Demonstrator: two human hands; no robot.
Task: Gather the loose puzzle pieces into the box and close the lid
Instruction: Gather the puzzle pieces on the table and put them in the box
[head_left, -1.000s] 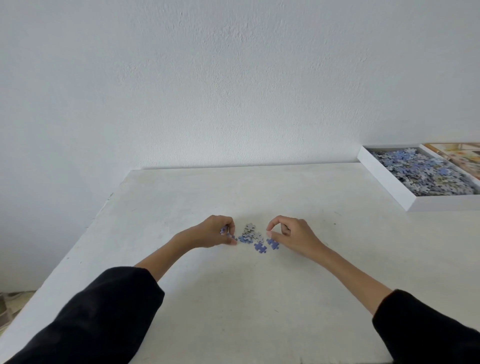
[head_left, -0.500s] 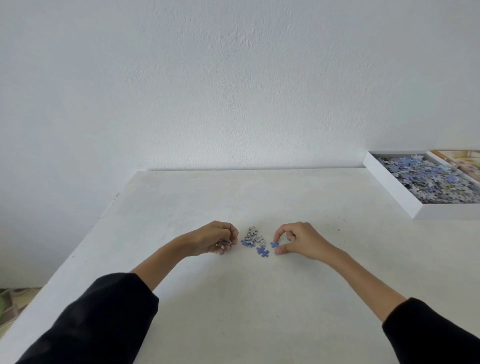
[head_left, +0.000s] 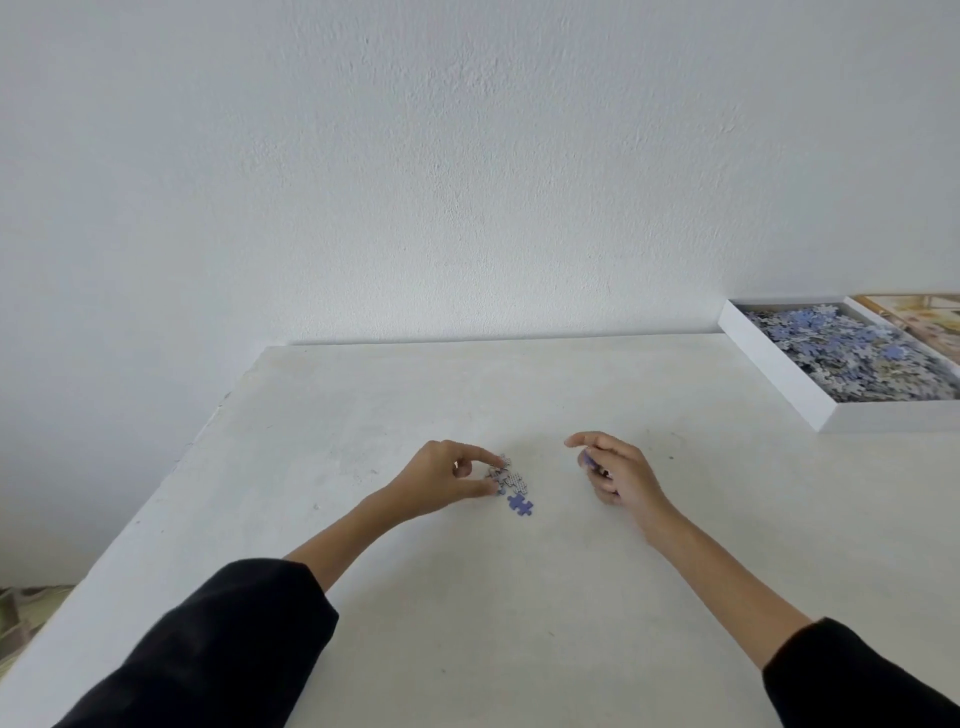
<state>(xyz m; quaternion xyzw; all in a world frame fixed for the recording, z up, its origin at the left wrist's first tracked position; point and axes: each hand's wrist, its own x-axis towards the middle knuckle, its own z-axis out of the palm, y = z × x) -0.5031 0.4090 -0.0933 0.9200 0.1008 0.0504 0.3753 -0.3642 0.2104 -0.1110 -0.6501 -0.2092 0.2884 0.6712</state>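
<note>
A small cluster of loose grey puzzle pieces (head_left: 510, 477) lies mid-table, with one blue piece (head_left: 520, 504) just in front of it. My left hand (head_left: 441, 480) rests at the cluster's left side, forefinger and thumb pinching around the grey pieces. My right hand (head_left: 615, 473) hovers a little to the right of the cluster, curled around blue puzzle pieces (head_left: 589, 460) that peek out under its fingers. The white box (head_left: 779, 371) stands at the far right, heaped with blue and grey pieces.
The box lid (head_left: 919, 317), with a printed picture, lies beside the box at the right edge of view. The white table (head_left: 467, 597) butts against a white wall at the back; its left edge drops to the floor.
My right hand has lifted away to the right with a blue piece it picked up. My left hand has opened its pinch and reached onto the grey cluster.
</note>
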